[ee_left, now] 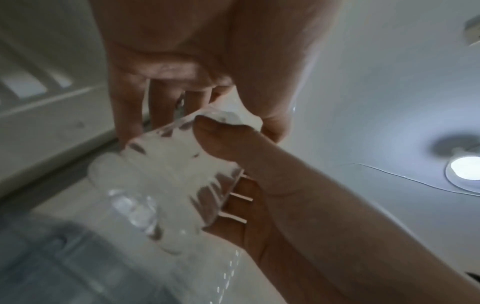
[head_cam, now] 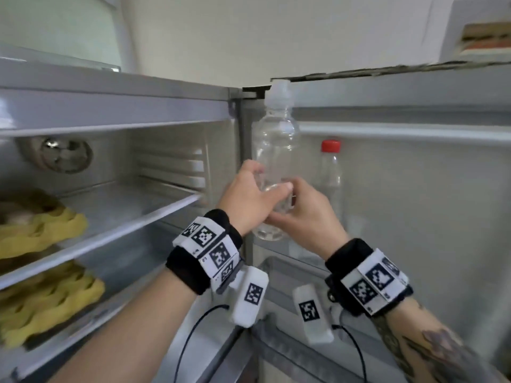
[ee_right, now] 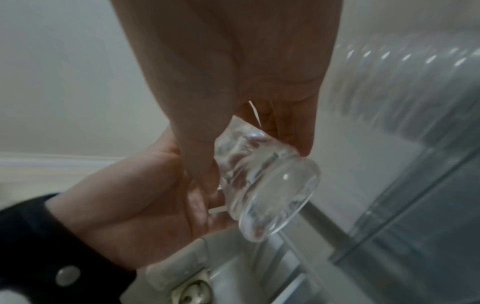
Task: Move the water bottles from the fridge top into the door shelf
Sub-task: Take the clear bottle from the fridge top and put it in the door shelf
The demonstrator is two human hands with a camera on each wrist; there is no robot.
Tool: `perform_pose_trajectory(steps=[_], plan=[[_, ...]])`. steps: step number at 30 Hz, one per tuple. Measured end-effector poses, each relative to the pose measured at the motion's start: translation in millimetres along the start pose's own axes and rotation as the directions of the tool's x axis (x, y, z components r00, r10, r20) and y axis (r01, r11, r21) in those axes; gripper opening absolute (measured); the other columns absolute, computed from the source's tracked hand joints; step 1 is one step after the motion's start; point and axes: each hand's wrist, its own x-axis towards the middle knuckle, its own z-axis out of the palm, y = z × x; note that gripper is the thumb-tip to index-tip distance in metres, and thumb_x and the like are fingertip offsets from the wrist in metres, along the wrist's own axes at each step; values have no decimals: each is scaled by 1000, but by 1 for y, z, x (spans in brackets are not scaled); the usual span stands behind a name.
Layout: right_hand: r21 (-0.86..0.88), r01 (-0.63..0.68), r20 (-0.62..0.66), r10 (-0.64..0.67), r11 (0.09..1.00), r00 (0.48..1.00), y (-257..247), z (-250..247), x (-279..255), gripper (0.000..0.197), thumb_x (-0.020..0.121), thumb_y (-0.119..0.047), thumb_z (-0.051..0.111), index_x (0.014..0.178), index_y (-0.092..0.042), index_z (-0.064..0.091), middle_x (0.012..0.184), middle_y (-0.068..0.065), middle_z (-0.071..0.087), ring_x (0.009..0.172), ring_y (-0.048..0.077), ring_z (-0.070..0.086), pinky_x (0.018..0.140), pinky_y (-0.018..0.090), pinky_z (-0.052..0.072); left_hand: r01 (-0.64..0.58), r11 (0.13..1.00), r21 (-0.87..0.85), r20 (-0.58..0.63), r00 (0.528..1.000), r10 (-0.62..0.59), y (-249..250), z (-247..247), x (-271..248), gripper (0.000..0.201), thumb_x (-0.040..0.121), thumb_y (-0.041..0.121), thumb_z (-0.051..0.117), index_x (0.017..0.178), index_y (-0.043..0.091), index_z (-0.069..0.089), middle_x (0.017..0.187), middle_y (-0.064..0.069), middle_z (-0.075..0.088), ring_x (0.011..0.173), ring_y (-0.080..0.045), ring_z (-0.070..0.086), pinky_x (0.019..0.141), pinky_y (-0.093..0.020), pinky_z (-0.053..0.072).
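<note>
I hold a clear water bottle (head_cam: 276, 139) with a white cap upright in both hands, in front of the hinge between the fridge body and the open door. My left hand (head_cam: 269, 176) wraps its lower body from the left. My right hand (head_cam: 290, 201) grips it from the right, just below. The left wrist view shows the bottle (ee_left: 168, 174) from below between both hands. In the right wrist view its round base (ee_right: 272, 195) sticks out under my fingers. A second clear bottle with a red cap (head_cam: 330, 167) stands in the door shelf (head_cam: 298, 258), right of the held one.
Yellow egg trays (head_cam: 41, 225) lie on the fridge's inner shelves at the left, with a dial (head_cam: 63, 156) on the wall above them. The open door (head_cam: 428, 189) fills the right side. A white box (head_cam: 481, 31) sits on the fridge top.
</note>
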Motion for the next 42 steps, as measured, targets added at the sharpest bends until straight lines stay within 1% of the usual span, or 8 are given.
perform_pose_trajectory(steps=[4,7,10,15,25,31,38,42], plan=[[-89,-43,-107,33,995,994,26,-7,-9,73,73,-46,77,132,-16,46,112,-3,62,101,10,59,84,27,50,23,999,-29,-42,999,-24,-3,29,9,64,78,50,68,130,22,44,117,4,59,98,-13,56,77,-22,39],[-144,-62,-241,26,988,970,49,-15,-21,61,75,-39,77,124,-15,51,108,-2,56,96,11,54,86,29,48,51,996,-76,-96,994,-59,-10,46,17,65,77,47,70,129,19,45,126,-3,62,110,-19,59,86,-23,40],[-192,-105,-345,33,976,938,72,-17,-29,62,74,-36,77,121,-9,49,111,4,51,103,21,50,92,36,44,67,991,-120,-107,991,-80,-15,57,25,67,76,44,71,131,17,44,125,-2,61,108,-20,58,88,-23,41],[-261,-228,-268,156,938,951,101,-7,-40,85,74,-46,74,138,-8,32,130,10,47,120,28,42,102,41,35,89,985,-150,-64,993,-100,-26,76,32,68,76,41,72,133,17,43,124,-1,58,105,-18,57,91,-24,43],[-354,-178,-293,71,918,953,117,2,-46,78,78,-53,66,133,-4,42,123,10,52,111,25,44,95,36,38,117,979,-166,19,993,-116,-44,92,35,69,74,42,77,130,16,45,122,-3,59,97,-14,53,83,-26,41],[-368,-178,-307,62,913,950,122,4,-45,77,78,-50,68,135,-3,44,122,13,53,111,30,44,93,40,39,93,990,-108,25,996,-91,-46,95,37,70,75,47,74,130,16,43,127,-3,57,98,-13,48,82,-24,36],[-378,-187,-305,69,907,950,125,7,-46,76,81,-50,64,137,-5,42,126,11,50,112,29,42,92,37,36,94,996,-6,44,995,-94,-47,96,37,71,75,48,73,130,15,41,131,-7,56,112,-23,55,81,-24,36],[-378,-191,-305,73,906,950,126,7,-47,75,81,-51,62,137,-5,42,127,10,50,112,27,41,91,37,35,108,994,-8,53,993,-107,-48,97,37,74,73,51,74,129,15,40,130,-8,56,103,-21,55,80,-24,37]])
